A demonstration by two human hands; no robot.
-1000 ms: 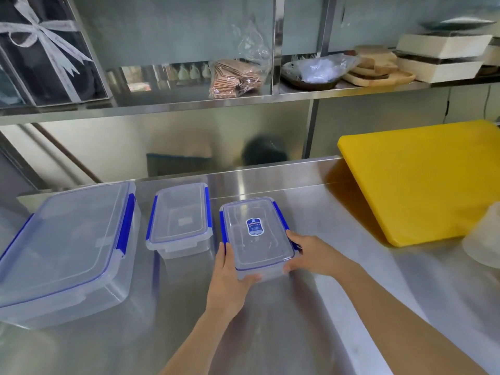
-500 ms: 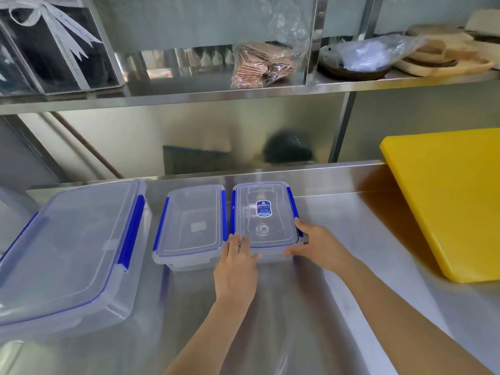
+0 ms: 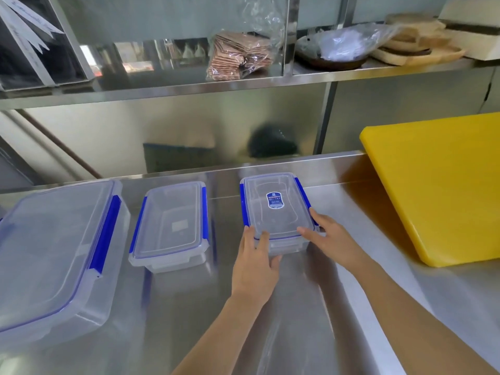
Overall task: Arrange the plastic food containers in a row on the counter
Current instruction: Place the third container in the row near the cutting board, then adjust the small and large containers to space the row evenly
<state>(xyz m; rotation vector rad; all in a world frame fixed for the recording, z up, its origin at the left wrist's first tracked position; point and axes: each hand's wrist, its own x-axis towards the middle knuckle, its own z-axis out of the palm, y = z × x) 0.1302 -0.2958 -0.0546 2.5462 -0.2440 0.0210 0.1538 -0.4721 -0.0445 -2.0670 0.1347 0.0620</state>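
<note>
- The labelled container was seen resting on the steel counter, rightmost of three, apart from the middle container.
- It was clasped at its near corners by the left hand and right hand, fingers curled on the lid edge.
- The large container was noted far left; the yellow board right.

A blue label sits on the lid of the right-hand clear container. Its white print is too small to read. No other text is legible.
</note>
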